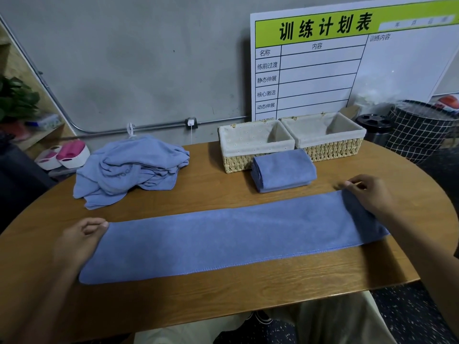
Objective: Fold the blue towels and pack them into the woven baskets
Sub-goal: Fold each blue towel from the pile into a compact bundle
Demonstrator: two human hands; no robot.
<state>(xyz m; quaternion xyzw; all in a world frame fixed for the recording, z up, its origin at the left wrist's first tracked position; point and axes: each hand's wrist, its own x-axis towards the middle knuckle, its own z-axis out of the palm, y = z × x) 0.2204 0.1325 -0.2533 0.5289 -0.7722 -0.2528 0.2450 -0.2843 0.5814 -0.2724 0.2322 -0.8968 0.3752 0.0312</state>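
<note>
Across the near table (pixel 223 301), both hands pinch the long towel's (pixel 223 242) ends, left hand (pixel 79 240) and right hand (pixel 370 194), keeping it taut. Looks ready for folding; baskets (pixel 255 142) wait beyond.

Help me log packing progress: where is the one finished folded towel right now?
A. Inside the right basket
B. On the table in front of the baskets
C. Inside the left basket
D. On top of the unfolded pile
B: the folded towel rests on the table just in front of the two woven baskets, whose liners show nothing inside.
</note>
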